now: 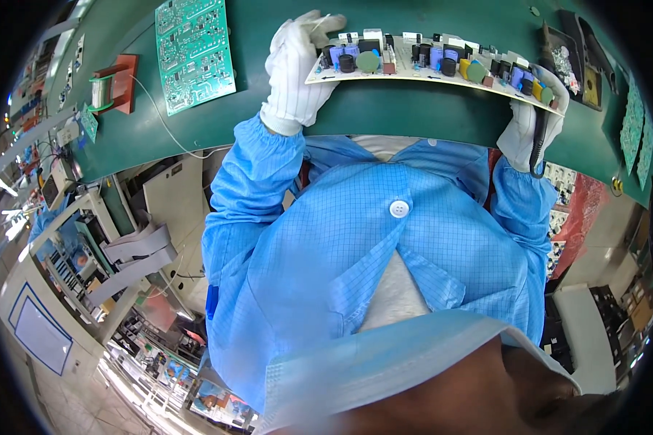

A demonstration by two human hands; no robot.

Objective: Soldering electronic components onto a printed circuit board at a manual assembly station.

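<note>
A long circuit board (406,72) spans the space between my hands, its component side up, crowded with purple and black capacitors, green discs and white connectors. My left hand (294,76), in a white glove, is closed on the board's left end. At the right end is my right hand (531,130), also gloved and closed around the black handle of what looks like a soldering iron (539,138). Its fingers are also at the board's edge, partly hidden by the board and handle. The iron's upper end points away toward the dark tray.
On the green table (261,22) a green panel of boards (194,54) lies at left, beside a solder wire spool (101,93) on a red-brown stand (127,83). A dark tray (591,90) with pale scraps sits at far right. More green boards (635,130) lie near the right edge.
</note>
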